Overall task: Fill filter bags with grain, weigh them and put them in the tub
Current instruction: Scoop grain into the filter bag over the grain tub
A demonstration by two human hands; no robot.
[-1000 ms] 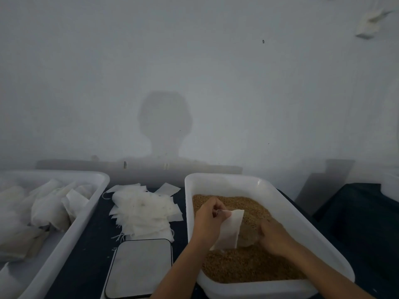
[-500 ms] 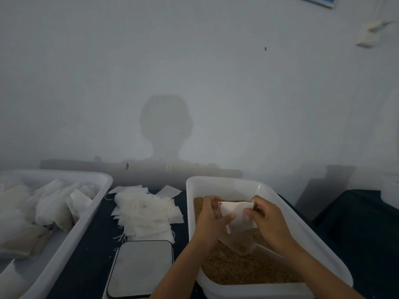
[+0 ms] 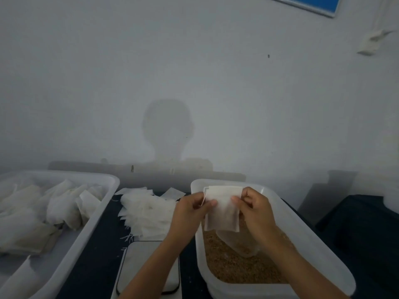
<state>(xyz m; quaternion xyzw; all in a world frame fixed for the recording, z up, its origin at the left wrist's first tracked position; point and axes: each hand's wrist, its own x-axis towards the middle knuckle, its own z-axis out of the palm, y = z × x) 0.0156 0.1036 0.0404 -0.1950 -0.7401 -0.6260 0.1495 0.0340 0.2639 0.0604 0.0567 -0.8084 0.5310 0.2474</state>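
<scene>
While the bag (image 3: 222,209) hangs upright over the grain tub (image 3: 306,231), the left hand (image 3: 190,214) pinches its left edge by the drawstring and the right hand (image 3: 255,210) pinches the right edge, probably to spread the mouth for filling above the grain (image 3: 235,268), so spills fall back in. A clear scoop (image 3: 239,242) lies in the grain below. Empty bags (image 3: 146,210) sit toward the table's far edge, the scale (image 3: 142,262) at its near edge, the filled-bag tub (image 3: 86,225) at the left edge.
</scene>
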